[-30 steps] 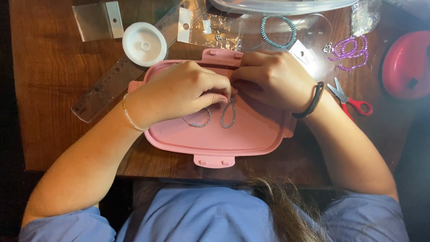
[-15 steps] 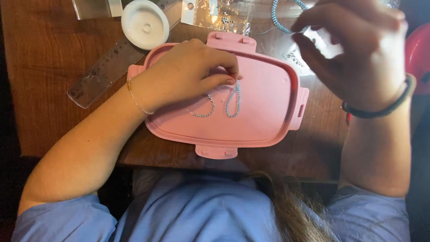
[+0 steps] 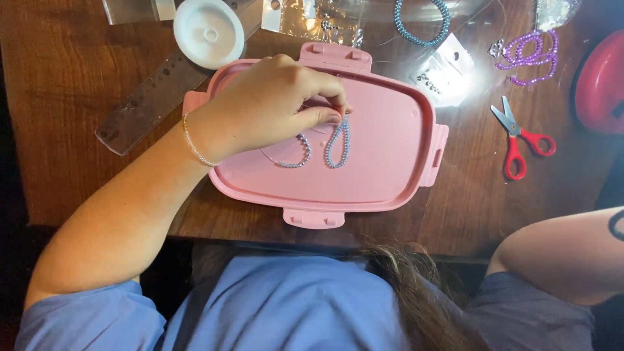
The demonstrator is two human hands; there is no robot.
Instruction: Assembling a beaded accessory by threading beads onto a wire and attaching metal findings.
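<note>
My left hand (image 3: 273, 104) rests on a pink box lid (image 3: 396, 149) lying flat on the wooden table. Its thumb and fingertips pinch the top of a strand of small blue-grey beads (image 3: 338, 146). The strand lies on the lid in two hanging loops. My right hand is out of the picture. Only its forearm (image 3: 565, 253) shows at the lower right, off the table, with a dark band at the frame's edge.
Red-handled scissors (image 3: 520, 140) lie right of the lid. A white spool (image 3: 209, 31) and a clear ruler (image 3: 149, 104) sit at the upper left. A teal bead bracelet (image 3: 422, 23), a purple one (image 3: 526, 55), small plastic bags (image 3: 445, 68) and a red container (image 3: 601, 84) line the far side.
My right hand lifted off the lid, swung up to the right and left the view. My left hand stayed pinching the bead strand. The camera moved closer.
</note>
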